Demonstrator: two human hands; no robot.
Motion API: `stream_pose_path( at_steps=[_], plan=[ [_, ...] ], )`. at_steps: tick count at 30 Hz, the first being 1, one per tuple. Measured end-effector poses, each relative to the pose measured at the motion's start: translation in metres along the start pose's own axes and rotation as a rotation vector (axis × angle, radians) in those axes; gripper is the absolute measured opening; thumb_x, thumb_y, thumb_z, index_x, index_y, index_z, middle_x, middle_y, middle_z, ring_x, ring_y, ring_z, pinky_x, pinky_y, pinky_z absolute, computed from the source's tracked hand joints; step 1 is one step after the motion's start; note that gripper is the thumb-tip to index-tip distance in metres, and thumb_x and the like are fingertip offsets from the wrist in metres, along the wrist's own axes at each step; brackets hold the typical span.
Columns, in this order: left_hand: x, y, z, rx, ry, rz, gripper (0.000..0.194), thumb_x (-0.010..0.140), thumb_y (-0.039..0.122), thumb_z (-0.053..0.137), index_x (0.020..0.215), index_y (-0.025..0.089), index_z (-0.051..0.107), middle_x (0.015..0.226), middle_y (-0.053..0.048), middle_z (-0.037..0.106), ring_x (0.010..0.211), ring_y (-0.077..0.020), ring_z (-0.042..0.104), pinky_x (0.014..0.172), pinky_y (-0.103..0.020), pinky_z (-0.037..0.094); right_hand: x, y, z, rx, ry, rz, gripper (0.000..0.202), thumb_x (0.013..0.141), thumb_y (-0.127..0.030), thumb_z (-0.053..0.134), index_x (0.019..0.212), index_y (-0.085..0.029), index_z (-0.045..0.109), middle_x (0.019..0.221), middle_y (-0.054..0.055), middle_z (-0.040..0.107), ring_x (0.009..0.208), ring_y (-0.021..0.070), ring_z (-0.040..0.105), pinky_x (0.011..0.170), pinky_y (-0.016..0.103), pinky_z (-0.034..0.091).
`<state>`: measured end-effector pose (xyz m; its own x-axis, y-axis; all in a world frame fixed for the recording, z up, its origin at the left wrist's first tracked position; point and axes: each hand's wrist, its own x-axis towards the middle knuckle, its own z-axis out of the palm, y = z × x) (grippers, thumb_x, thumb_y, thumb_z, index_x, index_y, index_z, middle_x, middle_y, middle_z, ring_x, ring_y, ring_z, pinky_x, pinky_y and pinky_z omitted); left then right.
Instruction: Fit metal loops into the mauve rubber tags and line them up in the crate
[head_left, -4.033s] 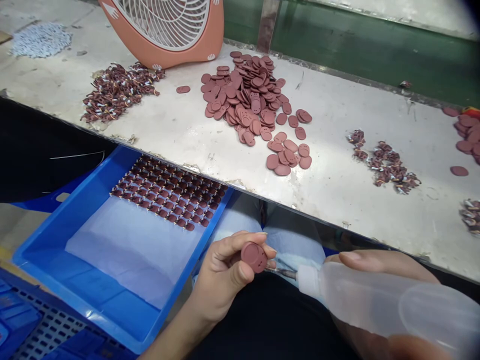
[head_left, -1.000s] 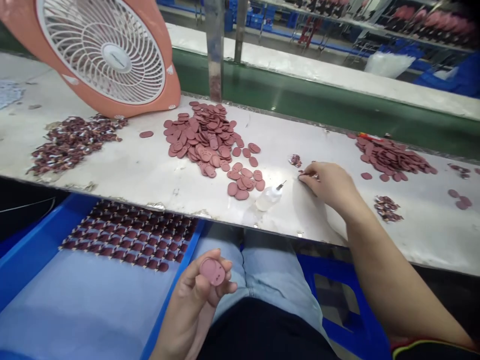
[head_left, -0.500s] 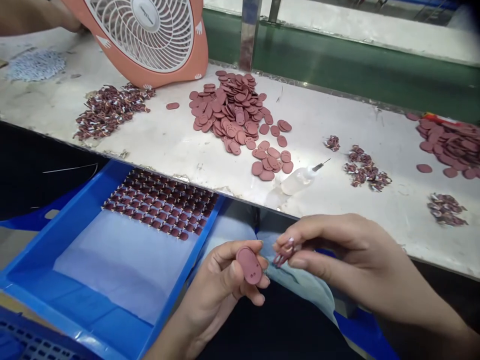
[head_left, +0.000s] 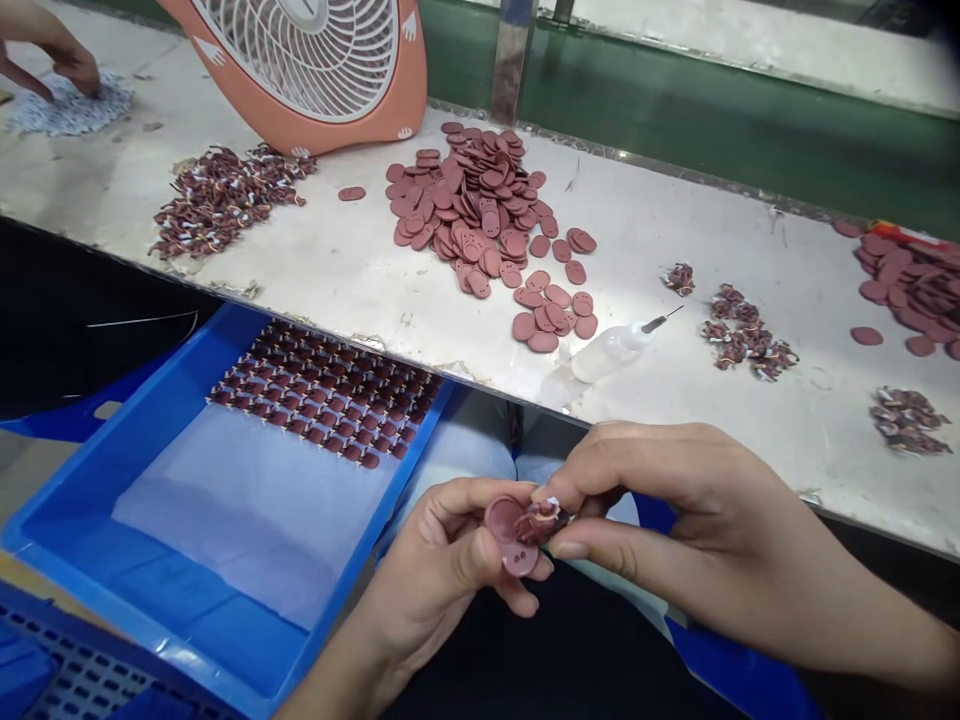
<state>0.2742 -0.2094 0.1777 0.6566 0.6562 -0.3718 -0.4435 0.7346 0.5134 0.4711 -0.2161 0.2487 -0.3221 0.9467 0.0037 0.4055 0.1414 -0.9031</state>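
Note:
Between thumb and fingers my left hand (head_left: pixel 450 555) holds a reddish-brown oval piece (head_left: pixel 517 556) with small holes at its lower end. My right hand (head_left: pixel 660 500) pinches a small dark-red tangled piece (head_left: pixel 541 520) with white and orange bits, which lies against the face of the oval. Both hands are over my lap, in front of the table edge. Past them on the table lie a clear bottle with a needle tip (head_left: pixel 611 352), a large pile of oval pieces (head_left: pixel 480 215) and small clusters of tangled pieces (head_left: pixel 739 330).
A blue tray (head_left: pixel 281 660) at the lower left holds rows of assembled pieces (head_left: pixel 322 400) on a white sheet. An orange fan (head_left: pixel 330 130) stands at the back. Another person's hand (head_left: pixel 64 55) touches a pale pile (head_left: pixel 75 108). More ovals (head_left: pixel 911 285) lie far right.
My right hand has moved left and brought the tangled piece onto the oval in my left hand. The other person's hand now reaches into the pale pile. The view has shifted slightly.

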Motion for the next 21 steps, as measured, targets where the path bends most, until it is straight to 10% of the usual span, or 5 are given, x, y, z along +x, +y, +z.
stream_pose_path(
  at_steps=[21],
  plan=[
    [0.003, -0.003, 0.002, -0.034, 0.070, -0.154, 0.033, 0.070, 0.044, 0.084, 0.087, 0.016, 0.080, 0.065, -0.001, 0.068, 0.058, -0.0090, 0.066, 0.047, -0.013, 0.055, 0.003, 0.002, -0.012, -0.219, -0.193, -0.132, 0.008, 0.098, -0.021, 0.057, 0.098, -0.024, 0.065, 0.087, -0.006, 0.070, 0.078, 0.0072, 0.064, 0.072, 0.019, 0.049]
  ],
)
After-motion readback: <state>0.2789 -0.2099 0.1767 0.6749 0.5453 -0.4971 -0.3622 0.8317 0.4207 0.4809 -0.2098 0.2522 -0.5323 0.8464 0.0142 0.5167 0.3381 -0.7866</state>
